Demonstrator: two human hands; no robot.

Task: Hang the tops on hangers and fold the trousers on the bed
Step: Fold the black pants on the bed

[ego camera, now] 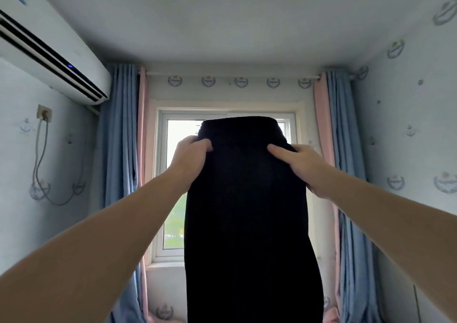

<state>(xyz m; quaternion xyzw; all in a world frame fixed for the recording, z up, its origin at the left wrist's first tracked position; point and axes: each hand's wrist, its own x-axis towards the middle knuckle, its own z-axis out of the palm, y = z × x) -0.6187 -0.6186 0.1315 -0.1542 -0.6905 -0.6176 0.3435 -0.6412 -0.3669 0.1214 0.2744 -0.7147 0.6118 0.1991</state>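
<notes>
A pair of black trousers [247, 211] hangs straight down in front of me, held up at head height against the window. My left hand [191, 158] grips the left side near the waistband, fingers curled over the cloth. My right hand [300, 165] grips the right side at the same height, thumb lying across the front. The trousers' lower end runs out of the bottom of the view. No bed, hangers or tops are in sight.
A window [173, 186] sits straight ahead behind the trousers, flanked by blue and pink curtains [121, 161]. An air conditioner [49, 50] is mounted high on the left wall. Patterned walls close in on both sides.
</notes>
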